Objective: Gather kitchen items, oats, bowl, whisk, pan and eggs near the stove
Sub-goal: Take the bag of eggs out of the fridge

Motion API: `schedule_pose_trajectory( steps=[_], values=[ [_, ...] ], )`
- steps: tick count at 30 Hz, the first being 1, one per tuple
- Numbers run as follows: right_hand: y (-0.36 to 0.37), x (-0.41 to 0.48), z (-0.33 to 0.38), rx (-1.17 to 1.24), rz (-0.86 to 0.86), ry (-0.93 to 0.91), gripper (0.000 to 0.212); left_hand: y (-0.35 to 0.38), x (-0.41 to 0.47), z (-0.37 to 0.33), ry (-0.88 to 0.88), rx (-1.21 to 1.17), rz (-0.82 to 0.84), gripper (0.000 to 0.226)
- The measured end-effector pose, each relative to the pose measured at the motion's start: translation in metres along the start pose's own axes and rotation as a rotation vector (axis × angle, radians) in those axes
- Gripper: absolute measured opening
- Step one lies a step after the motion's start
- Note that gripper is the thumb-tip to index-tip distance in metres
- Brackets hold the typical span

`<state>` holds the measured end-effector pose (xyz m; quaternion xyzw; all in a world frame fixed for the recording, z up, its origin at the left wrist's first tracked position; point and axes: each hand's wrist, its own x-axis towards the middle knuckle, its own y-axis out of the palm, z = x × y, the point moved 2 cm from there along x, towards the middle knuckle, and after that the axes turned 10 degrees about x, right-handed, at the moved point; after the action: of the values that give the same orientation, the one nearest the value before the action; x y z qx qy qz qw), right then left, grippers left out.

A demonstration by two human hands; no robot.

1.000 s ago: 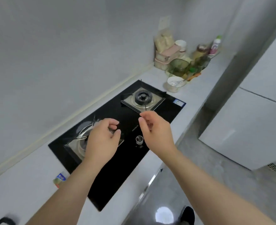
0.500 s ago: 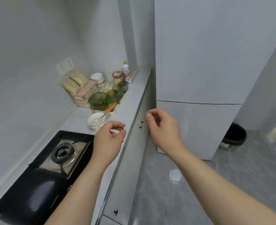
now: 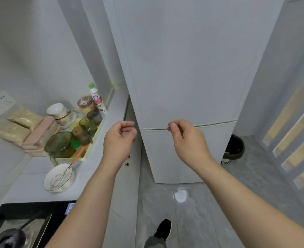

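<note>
Turn from stove [image 3: 31, 208] to fridge [image 3: 183, 68]: left hand [image 3: 119, 140] and right hand [image 3: 188, 140] loosely curled, empty, before its doors; bowl [image 3: 48, 184] with whisk [image 3: 59, 179] waits on counter [image 3: 31, 167]; eggs likely next.

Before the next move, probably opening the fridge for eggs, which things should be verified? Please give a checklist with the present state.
1. Both free, left hand and right hand: ok.
2. The fridge straight ahead, doors closed: ok.
3. The whisk lies in the bowl on the counter: ok.
4. The eggs near the stove: not ok, none visible.
5. The pan on stove: cannot tell, mostly out of view.
</note>
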<state>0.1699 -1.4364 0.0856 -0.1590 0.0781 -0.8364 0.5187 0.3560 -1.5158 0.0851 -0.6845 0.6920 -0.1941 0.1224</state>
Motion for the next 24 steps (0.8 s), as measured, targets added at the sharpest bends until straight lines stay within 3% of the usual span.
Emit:
schedule_pose_trajectory(
  steps=[5,12,16,24],
  values=[
    [0.011,0.075,-0.005,-0.088,-0.056,-0.017,0.026,0.027,0.116,0.011,0.021,0.008,0.018,0.026],
    [0.028,0.169,0.009,-0.144,-0.146,0.024,0.028,0.041,0.254,-0.021,0.088,0.096,0.012,0.059],
    [0.038,0.2,0.009,-0.16,-0.188,0.036,0.028,0.052,0.3,-0.03,0.116,-0.01,-0.029,0.029],
    [0.054,0.213,0.015,-0.19,-0.181,0.079,0.028,0.057,0.316,-0.022,0.186,0.04,-0.079,0.032]
  ],
)
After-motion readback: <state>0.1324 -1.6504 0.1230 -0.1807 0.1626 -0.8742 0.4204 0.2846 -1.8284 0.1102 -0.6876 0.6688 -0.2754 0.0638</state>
